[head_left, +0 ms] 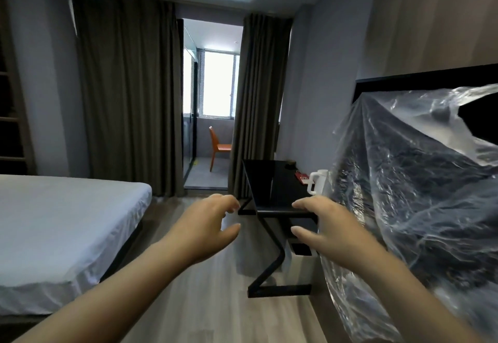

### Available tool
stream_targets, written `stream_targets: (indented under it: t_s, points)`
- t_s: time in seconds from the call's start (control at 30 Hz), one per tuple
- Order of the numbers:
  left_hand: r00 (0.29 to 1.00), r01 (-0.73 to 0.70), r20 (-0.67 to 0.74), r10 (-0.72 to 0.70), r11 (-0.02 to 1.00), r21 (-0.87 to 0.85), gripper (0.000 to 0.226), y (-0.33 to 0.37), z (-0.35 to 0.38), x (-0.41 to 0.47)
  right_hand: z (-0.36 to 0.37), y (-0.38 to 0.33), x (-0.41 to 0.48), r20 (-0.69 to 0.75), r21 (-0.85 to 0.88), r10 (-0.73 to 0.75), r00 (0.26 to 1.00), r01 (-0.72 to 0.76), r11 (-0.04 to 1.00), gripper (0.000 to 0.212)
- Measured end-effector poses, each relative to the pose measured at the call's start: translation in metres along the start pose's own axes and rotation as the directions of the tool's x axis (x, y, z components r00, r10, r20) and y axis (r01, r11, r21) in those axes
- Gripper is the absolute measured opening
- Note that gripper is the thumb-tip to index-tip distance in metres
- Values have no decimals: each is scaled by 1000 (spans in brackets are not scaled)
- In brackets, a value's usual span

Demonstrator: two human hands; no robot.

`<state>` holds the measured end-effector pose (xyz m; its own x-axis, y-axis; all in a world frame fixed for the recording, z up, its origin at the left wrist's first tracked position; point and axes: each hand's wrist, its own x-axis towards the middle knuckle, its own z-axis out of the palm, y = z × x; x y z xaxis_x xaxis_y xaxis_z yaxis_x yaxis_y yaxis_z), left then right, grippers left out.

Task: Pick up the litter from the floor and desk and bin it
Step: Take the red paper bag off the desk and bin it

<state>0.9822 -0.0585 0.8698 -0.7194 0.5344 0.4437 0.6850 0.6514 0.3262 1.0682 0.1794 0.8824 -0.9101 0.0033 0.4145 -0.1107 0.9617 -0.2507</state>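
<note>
Your left hand [207, 225] and right hand [327, 228] hang spread and empty. The red item [301, 177] on the bench [269, 197] looks unpicked, so the bin [299, 270] likely awaits everything.

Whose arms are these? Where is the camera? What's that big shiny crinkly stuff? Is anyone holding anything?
They are a person's arms. The camera sits on that person's head, so you see what they see. The left hand and right hand reach forward, fingers loosely curled, holding nothing. The shiny stuff is clear plastic, blurred; neither hand grips it. Ahead stands a black desk with a white jug and a red card, a white bin beneath, and a bed on the left.
</note>
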Motion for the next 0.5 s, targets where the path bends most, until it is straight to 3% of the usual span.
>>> stream_targets:
  t_s: [0.27,0.5]
  points:
    - [995,-61,79,65,996,-60,35,-101,44,128,69,41,130,59,-22,109,992,-108,994,50]
    - [991,-71,108,75,997,-38,34,-172,95,253,132,105,257,25,29,131,991,-131,991,52]
